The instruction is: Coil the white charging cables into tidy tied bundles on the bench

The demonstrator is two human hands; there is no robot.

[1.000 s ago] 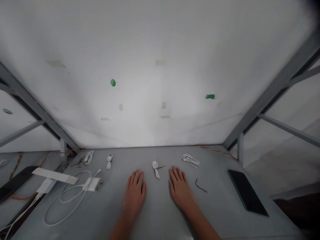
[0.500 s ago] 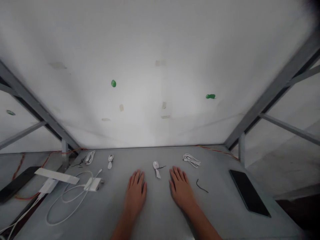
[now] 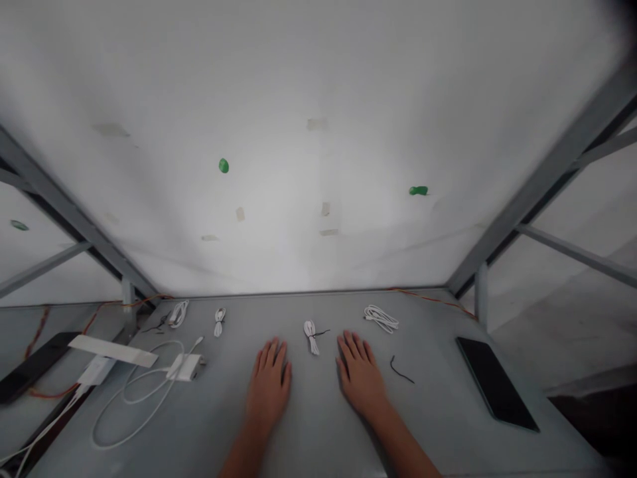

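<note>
Cable bundle (image 3: 312, 337) lies roughly fore-and-aft between left hand (image 3: 269, 386) and right hand (image 3: 363, 383), both flat and empty, its tie (image 3: 322, 332) pointing right.

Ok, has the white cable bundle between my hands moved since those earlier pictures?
No, the white cable bundle hasn't visibly moved: it lies the same way, just as far in front of the table's back edge.
</note>
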